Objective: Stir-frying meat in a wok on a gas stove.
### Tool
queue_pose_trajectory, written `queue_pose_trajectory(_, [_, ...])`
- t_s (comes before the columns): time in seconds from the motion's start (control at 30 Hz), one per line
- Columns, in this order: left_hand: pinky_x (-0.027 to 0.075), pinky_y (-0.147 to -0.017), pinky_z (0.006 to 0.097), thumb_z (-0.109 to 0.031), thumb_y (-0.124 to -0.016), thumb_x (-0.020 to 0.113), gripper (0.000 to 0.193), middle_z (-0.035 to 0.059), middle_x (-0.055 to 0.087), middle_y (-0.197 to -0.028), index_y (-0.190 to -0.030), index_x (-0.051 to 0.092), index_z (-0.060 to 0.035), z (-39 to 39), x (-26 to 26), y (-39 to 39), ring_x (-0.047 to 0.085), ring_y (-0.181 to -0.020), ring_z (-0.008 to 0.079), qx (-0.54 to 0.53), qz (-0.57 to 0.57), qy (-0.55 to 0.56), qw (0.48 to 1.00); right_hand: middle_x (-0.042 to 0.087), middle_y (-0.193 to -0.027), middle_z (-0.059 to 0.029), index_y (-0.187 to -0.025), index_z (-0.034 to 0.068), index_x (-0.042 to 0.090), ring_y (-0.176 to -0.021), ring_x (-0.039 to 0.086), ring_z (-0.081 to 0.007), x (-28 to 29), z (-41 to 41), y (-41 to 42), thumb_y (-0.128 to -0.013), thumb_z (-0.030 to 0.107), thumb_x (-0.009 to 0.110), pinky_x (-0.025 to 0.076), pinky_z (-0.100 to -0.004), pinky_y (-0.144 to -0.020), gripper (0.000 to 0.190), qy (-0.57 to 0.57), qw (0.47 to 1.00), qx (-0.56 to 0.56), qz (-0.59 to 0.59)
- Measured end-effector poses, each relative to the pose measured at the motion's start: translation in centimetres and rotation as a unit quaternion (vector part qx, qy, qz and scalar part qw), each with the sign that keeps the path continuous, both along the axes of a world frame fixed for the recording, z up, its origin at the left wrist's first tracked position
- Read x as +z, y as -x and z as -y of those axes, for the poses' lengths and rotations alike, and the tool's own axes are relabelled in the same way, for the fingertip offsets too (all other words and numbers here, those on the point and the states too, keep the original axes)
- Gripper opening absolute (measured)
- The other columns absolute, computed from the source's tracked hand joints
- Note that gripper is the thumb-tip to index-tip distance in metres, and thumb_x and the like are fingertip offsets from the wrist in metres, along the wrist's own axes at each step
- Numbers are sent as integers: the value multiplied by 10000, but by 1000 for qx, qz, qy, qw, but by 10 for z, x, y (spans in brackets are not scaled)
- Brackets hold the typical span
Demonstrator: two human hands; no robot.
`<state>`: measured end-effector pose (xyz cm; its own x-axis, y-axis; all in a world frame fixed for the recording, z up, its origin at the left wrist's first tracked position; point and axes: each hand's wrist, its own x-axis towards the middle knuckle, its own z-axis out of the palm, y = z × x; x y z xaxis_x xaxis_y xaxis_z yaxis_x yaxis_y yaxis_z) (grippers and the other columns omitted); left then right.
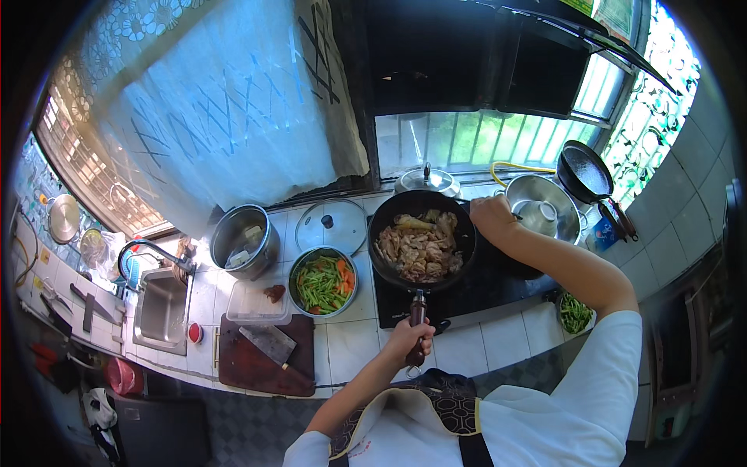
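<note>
My left hand [412, 340] is wrapped round the brown handle of a black wok [376, 265] on the black cooktop. Chopped, cooked-looking meat pieces [421, 248] lie in the wok, some with bone ends. My right hand [493, 217] is closed at the wok's upper right rim, on what looks like the thin dark handle of a utensil; its working end cannot be made out. Left of the wok stands a metal bowl of green vegetable pieces and carrot [325, 281]. A glass lid [315, 233] lies behind that bowl.
A cleaver [269, 345] rests on a dark red cutting board [239, 370], beside a plastic tray [245, 300]. Further left are a deep pot [268, 254] and a sink [160, 309]. Right of the cooktop stand a steel pot [563, 192], a black pan [583, 169] and a dish of greens [576, 314].
</note>
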<state>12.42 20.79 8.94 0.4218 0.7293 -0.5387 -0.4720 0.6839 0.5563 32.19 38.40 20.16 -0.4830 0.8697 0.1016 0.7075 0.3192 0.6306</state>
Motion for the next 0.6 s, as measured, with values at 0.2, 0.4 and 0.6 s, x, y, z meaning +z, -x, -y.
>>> queue_pose_trajectory(0.2, [395, -395, 295, 0, -739, 552, 294, 40, 424, -615, -952, 356, -55, 0, 2, 0, 448, -442, 128, 15, 3, 5, 1000, 644, -712, -66, -739, 98, 666, -695, 635, -217, 54, -4, 7, -707, 161, 568, 493, -361, -548, 120, 212, 976, -28, 40])
queue_pose_trajectory(0.4, [377, -396, 278, 11, -748, 532, 271, 47, 419, -619, -924, 340, -62, -3, 9, -2, 420, -442, 114, -16, -29, -2, 999, 604, -652, -42, -719, 68, 637, -614, 601, -190, 21, -29, -36, -770, 282, 557, 476, -319, -503, 234, 531, 794, -277, -104])
queue_pose_trajectory(0.6, [384, -406, 267, 17, -747, 525, 267, 48, 427, -633, -914, 334, -67, -2, 14, 3, 422, -453, 110, -21, -31, -2, 999, 463, -481, -33, -597, 27, 514, -340, 392, -112, -31, 16, 3, -812, 269, 537, 292, -250, -323, 324, 527, 679, -312, -405])
